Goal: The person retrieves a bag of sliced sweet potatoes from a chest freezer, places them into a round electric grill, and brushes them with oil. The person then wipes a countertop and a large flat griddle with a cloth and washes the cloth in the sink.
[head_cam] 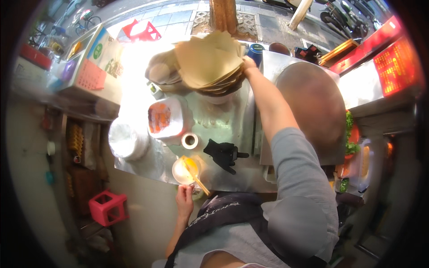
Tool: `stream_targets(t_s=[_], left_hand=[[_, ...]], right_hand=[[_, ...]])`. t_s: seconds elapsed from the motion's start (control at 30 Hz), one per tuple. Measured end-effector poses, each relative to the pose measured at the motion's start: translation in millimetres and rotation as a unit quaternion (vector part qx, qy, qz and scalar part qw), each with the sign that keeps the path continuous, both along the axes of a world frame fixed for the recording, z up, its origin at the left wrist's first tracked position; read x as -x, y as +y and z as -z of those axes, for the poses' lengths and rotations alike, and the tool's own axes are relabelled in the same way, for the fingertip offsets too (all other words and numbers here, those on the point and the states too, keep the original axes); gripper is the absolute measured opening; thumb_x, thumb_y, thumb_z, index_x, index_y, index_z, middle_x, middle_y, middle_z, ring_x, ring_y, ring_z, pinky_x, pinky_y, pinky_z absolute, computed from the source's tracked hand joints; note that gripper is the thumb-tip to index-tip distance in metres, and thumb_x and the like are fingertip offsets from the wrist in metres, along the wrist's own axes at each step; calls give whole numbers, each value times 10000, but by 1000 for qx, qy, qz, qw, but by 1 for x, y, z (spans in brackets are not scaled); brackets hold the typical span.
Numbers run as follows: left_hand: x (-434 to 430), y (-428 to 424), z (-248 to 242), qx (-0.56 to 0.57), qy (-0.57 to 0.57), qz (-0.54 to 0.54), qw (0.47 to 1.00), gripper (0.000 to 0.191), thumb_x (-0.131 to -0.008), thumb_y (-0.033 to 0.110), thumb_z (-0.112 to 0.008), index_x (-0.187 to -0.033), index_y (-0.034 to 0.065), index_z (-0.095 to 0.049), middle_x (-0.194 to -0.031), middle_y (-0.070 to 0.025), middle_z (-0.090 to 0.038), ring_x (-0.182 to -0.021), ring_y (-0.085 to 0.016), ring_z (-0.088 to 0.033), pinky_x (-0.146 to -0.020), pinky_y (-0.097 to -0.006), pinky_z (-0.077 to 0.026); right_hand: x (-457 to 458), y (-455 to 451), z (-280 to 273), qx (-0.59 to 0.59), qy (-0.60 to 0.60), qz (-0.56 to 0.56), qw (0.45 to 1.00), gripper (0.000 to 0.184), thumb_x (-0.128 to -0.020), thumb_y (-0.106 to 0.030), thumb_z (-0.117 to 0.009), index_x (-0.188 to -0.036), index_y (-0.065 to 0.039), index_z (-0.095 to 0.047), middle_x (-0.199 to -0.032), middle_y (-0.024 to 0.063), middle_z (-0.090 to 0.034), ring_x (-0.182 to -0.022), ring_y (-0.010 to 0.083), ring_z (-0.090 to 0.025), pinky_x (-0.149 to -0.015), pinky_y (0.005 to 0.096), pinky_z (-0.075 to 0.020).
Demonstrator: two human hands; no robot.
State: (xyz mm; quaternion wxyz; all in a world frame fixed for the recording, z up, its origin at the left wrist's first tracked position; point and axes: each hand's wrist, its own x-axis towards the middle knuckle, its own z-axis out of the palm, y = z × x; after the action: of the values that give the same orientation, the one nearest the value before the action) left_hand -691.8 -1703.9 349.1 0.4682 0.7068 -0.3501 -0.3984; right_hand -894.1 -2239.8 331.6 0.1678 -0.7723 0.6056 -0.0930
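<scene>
My right hand (249, 66) reaches forward and touches the right edge of a tall stack of thin tan flatbreads (209, 62). Its fingertips are partly hidden, so the grip is unclear. Down at the table's near edge, my left hand (185, 198) has its fingers curled together, just below a small bowl (177, 173). Whether something small is between those fingers cannot be told. Yellow food that looks like egg (191, 164) is in the bowl, and a pair of chopsticks (197, 182) leans across its rim. A black glove (221, 153) lies flat to the bowl's right.
A large round griddle (310, 107) takes up the right side. On the metal table (231, 124) are a roll of tape (189, 140), a plastic-lined tray (174, 120) of orange-red food and a plastic-wrapped round stack (124, 139). A red stool (108, 207) stands at lower left.
</scene>
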Motion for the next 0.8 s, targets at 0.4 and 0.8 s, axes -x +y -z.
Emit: stream_targets(t_s=[0.4, 0.8], left_hand=[[-5, -3, 16, -72, 46, -66, 994, 77, -915, 59, -448, -911, -8, -486, -894, -94, -604, -871, -148, -578, -829, -284, -450], [-18, -17, 35, -75, -18, 3, 997, 105, -906, 54, -478, -944, -29, -530, -858, -95, -621, -811, -141, -589, -771, -268, -462]], right_hand=[[32, -91, 198, -80, -40, 180, 980, 662, -781, -491, -495, -1273, -70, -361, -1137, 240, -523, -1071, 359, -523, -911, 442, -410], [7, 112, 96, -74, 127, -25, 989, 428, -745, -195, -551, -1168, -148, -511, -1199, 248, -448, -1061, 369, -465, -864, 419, -433]])
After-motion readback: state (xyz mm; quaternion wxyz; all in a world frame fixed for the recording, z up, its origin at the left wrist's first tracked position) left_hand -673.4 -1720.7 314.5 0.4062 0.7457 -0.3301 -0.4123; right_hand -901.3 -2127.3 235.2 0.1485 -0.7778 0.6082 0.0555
